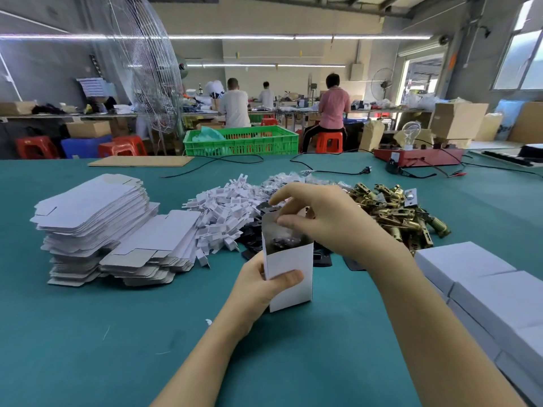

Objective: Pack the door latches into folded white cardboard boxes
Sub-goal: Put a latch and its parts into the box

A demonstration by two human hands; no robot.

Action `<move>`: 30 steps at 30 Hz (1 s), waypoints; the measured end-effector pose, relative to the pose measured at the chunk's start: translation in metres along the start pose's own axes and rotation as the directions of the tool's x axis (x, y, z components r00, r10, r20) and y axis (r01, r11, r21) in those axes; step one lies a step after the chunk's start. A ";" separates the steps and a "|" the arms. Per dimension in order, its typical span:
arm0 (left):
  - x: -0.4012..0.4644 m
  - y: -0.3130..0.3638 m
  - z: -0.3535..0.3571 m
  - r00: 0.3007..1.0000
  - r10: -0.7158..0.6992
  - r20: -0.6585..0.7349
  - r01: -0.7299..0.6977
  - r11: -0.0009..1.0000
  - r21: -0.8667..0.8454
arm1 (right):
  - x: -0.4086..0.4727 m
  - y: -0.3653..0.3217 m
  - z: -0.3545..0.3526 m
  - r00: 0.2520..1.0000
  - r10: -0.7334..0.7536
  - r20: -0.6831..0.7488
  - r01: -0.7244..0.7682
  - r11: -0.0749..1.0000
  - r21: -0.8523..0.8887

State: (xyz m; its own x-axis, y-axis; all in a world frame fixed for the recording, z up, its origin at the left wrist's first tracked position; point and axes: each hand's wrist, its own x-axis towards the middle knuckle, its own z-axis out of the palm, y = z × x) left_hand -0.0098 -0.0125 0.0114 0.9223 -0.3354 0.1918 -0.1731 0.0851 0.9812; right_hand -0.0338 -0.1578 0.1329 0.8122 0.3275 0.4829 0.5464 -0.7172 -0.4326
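The left hand (258, 284) gripped the upright open box (289, 270); the right hand (320, 218) pinched a blurred dark item (283, 240) half hidden inside it.

White box (289, 277), brass latches (393, 212), teal table (117, 333), green crate (241, 141).

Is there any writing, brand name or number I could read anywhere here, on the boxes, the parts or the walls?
None can be read.
White box in the left hand: blank face.
Flat box blanks: unprinted.
Closed white boxes: plain.
Small tag on the brass latches: too small to read.
Orange wall sign: too blurred.
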 end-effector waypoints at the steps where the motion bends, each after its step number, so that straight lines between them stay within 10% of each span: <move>1: 0.000 0.000 0.000 1.000 0.001 0.001 -0.001 1.000 -0.002 | -0.001 0.001 0.000 0.999 0.015 -0.050 -0.014 0.999 0.029; 5: 0.000 -0.001 -0.001 1.000 -0.002 -0.004 0.002 1.000 -0.007 | -0.005 0.013 -0.010 0.971 0.129 -0.203 -0.107 0.987 0.120; 20: -0.001 -0.001 0.001 0.999 0.020 0.034 -0.021 1.000 0.015 | -0.011 0.020 0.051 0.803 0.588 0.100 -0.548 0.662 0.511; 30: -0.001 -0.002 0.002 1.000 0.003 -0.017 -0.003 1.000 -0.012 | -0.034 0.036 0.068 0.831 0.555 -0.022 -0.293 0.471 0.832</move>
State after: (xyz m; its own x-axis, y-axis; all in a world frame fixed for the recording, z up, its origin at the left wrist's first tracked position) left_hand -0.0106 -0.0145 0.0092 0.9276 -0.3191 0.1943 -0.1719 0.0971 0.9803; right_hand -0.0278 -0.1534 0.0494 0.9742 -0.1392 0.1777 0.1897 0.0780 -0.9787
